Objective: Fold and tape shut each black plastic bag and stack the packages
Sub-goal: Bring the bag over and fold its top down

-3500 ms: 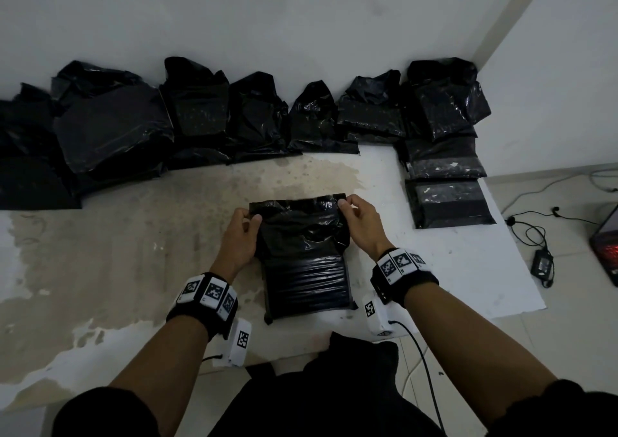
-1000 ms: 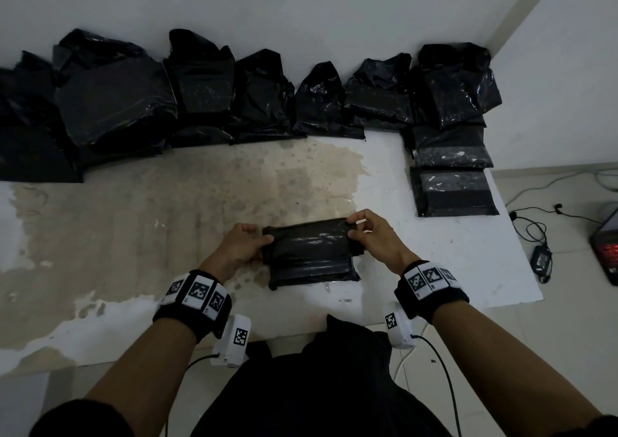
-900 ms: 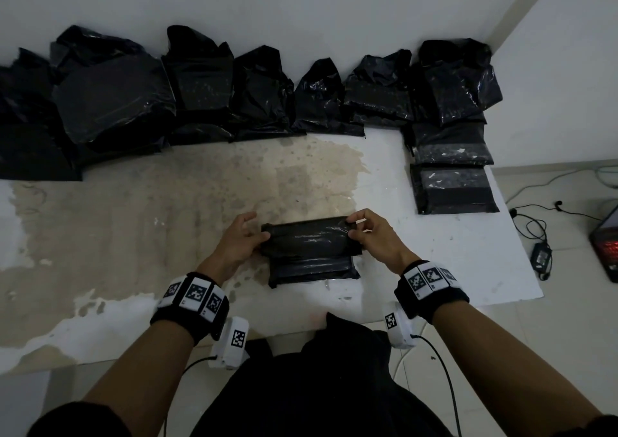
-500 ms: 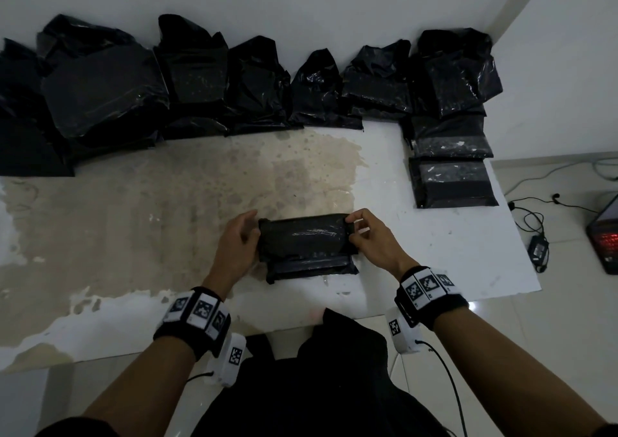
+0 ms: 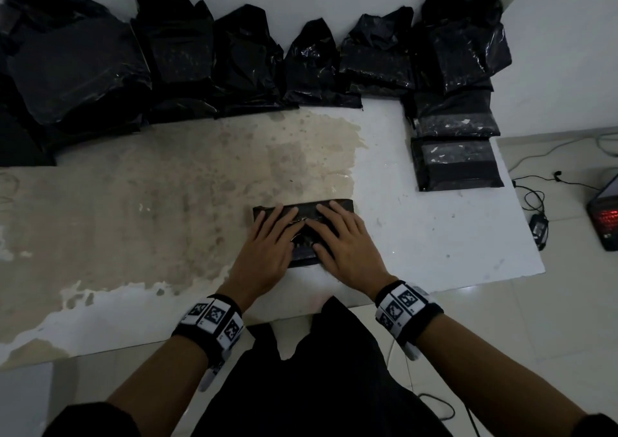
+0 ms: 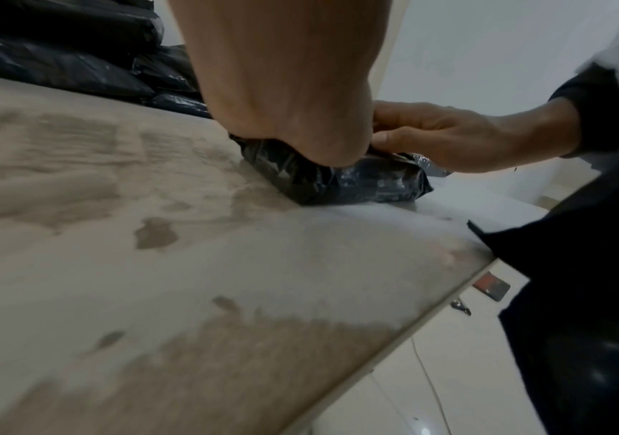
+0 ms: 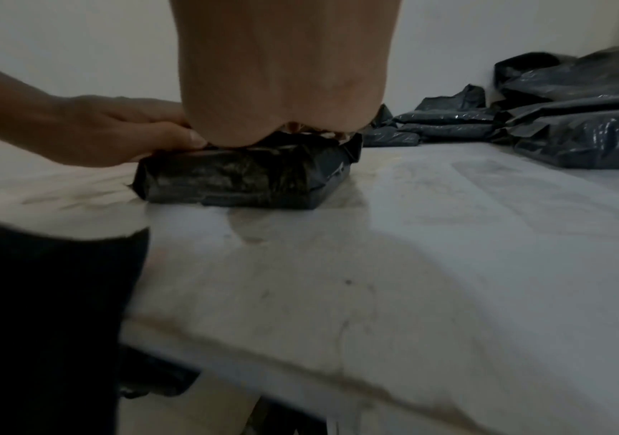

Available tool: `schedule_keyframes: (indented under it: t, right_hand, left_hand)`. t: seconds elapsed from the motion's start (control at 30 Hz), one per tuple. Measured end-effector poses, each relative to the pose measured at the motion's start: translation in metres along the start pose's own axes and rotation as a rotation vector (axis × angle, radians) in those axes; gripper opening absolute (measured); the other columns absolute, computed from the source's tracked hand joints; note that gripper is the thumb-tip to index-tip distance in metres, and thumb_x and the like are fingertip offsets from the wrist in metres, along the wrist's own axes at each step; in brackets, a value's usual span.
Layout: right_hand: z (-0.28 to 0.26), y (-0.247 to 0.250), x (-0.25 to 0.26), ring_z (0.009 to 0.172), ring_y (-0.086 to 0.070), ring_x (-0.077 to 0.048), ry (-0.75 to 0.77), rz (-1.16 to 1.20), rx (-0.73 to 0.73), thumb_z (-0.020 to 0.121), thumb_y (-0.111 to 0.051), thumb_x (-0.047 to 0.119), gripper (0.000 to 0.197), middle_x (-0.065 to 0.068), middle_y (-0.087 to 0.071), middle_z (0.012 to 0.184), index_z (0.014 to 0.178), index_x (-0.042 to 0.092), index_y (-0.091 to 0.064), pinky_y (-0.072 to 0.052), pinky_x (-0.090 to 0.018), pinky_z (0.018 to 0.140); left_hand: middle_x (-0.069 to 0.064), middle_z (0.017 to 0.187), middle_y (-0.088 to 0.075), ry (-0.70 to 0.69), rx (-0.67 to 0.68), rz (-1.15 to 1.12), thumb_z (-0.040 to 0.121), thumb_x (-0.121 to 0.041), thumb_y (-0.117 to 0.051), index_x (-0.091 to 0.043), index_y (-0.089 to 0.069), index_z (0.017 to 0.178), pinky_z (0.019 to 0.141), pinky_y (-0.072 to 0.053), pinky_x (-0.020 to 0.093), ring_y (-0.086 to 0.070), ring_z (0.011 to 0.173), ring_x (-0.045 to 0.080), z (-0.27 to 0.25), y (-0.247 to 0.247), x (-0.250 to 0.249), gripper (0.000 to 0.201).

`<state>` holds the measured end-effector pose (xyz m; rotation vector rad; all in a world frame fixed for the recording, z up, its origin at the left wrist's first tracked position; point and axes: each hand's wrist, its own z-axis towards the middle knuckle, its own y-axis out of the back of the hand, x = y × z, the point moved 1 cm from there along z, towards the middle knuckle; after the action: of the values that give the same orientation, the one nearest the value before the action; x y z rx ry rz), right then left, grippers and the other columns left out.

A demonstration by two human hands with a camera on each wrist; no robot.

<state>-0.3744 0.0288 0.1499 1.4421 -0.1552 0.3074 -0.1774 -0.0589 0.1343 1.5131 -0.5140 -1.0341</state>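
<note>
Both hands, left hand [image 5: 267, 249] and right hand [image 5: 344, 246], press flat with fingers spread on one folded bag [image 5: 302, 209] at centre frame; two taped packages [image 5: 458, 165] lie upper right on the counter [image 5: 434, 236].

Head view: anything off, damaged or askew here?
White tabletop coating is worn to a large brown patch left of the folded black plastic package. Both hands press that package flat; nothing spilled.

Glossy, crinkled black plastic package [image 5: 302, 211] on a smooth, stained white table [image 5: 418, 236].
</note>
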Motion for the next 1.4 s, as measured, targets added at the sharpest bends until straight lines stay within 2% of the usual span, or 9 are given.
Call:
schedule_keyframes:
  t: [0.17, 0.4, 0.73, 0.83, 0.93, 1.07, 1.17, 1.27, 1.4]
  right_hand:
    - [-0.014, -0.009, 0.002, 0.151, -0.029, -0.031, 0.005, -0.073, 0.037, 0.105, -0.046, 0.040, 0.051, -0.012, -0.039, 0.159, 0.151, 0.017, -0.047, -0.031, -0.047, 0.118]
    - [-0.025, -0.017, -0.009, 0.156, -0.011, -0.032, 0.073, -0.136, 0.091, 0.107, -0.039, 0.046, 0.065, -0.017, -0.016, 0.167, 0.160, 0.010, -0.025, -0.019, -0.049, 0.125]
    - [-0.035, -0.013, -0.017, 0.156, -0.011, -0.034, -0.003, -0.049, 0.058, 0.108, -0.039, 0.041, 0.070, -0.024, -0.010, 0.167, 0.158, -0.003, -0.019, -0.026, -0.045, 0.124]
    - [-0.035, -0.012, -0.017, 0.155, -0.014, -0.035, -0.002, -0.007, 0.052, 0.108, -0.038, 0.042, 0.070, -0.024, -0.012, 0.166, 0.157, -0.004, -0.022, -0.028, -0.046, 0.123]
    - [-0.034, -0.007, -0.018, 0.154, -0.021, -0.034, -0.011, 0.038, 0.062, 0.107, -0.038, 0.046, 0.068, -0.021, -0.017, 0.166, 0.157, 0.000, -0.027, -0.032, -0.046, 0.121]
    - [-0.017, 0.023, -0.049, 0.132, -0.045, -0.028, -0.037, 0.120, -0.036, 0.107, -0.040, 0.041, 0.050, -0.010, -0.046, 0.150, 0.149, 0.016, -0.046, -0.038, -0.040, 0.106]
    - [0.013, 0.043, -0.107, 0.121, -0.052, -0.029, -0.225, 0.047, -0.127, 0.103, -0.046, 0.035, 0.040, -0.010, -0.059, 0.132, 0.138, 0.017, -0.056, -0.044, -0.049, 0.099]
    - [0.044, 0.055, -0.161, 0.132, -0.046, -0.034, -0.360, -0.041, 0.028, 0.100, -0.056, 0.024, 0.044, -0.012, -0.058, 0.138, 0.143, 0.016, -0.053, -0.036, -0.053, 0.109]
    - [0.073, 0.056, -0.194, 0.127, -0.050, -0.032, -0.268, -0.225, 0.220, 0.099, -0.058, 0.026, 0.040, -0.008, -0.060, 0.135, 0.139, 0.020, -0.058, -0.029, -0.045, 0.107]
  left_hand:
    - [0.012, 0.158, -0.038, 0.017, -0.042, 0.017, 0.101, -0.028, -0.040, -0.005, -0.053, 0.139, 0.122, -0.019, 0.055, -0.022, 0.152, 0.029, -0.002, 0.005, -0.006, 0.046]
    - [0.019, 0.165, -0.016, 0.088, 0.046, 0.122, 0.107, -0.045, -0.025, -0.001, -0.024, 0.156, 0.123, -0.017, 0.055, -0.011, 0.154, 0.034, -0.003, -0.010, -0.017, 0.066]
    - [0.020, 0.167, -0.002, 0.279, -0.038, -0.032, 0.102, -0.061, -0.028, -0.002, -0.018, 0.158, 0.121, -0.023, 0.055, -0.010, 0.154, 0.038, -0.029, -0.013, -0.011, 0.082]
    - [0.019, 0.165, -0.016, 0.186, -0.058, 0.077, 0.098, -0.060, -0.040, -0.004, -0.028, 0.156, 0.122, -0.013, 0.059, -0.013, 0.154, 0.037, -0.019, -0.006, -0.016, 0.081]
    - [0.016, 0.165, -0.020, 0.017, 0.010, 0.162, 0.103, -0.055, -0.033, -0.006, -0.033, 0.155, 0.122, -0.016, 0.059, -0.019, 0.153, 0.035, -0.007, -0.009, -0.021, 0.072]
    - [0.014, 0.166, -0.019, 0.023, 0.093, 0.218, 0.106, -0.054, -0.025, -0.008, -0.029, 0.157, 0.121, -0.019, 0.058, -0.016, 0.153, 0.034, -0.007, -0.016, -0.018, 0.069]
    - [0.014, 0.166, -0.019, 0.028, 0.083, 0.217, 0.106, -0.054, -0.024, -0.008, -0.027, 0.157, 0.121, -0.020, 0.058, -0.015, 0.154, 0.034, -0.008, -0.016, -0.019, 0.069]
    - [0.014, 0.165, -0.021, 0.036, 0.059, 0.213, 0.106, -0.053, -0.025, -0.007, -0.030, 0.156, 0.121, -0.021, 0.058, -0.017, 0.153, 0.034, -0.007, -0.015, -0.022, 0.068]
    - [0.014, 0.165, -0.024, 0.035, 0.051, 0.237, 0.105, -0.052, -0.028, -0.007, -0.033, 0.155, 0.120, -0.022, 0.058, -0.020, 0.152, 0.034, -0.007, -0.014, -0.022, 0.067]
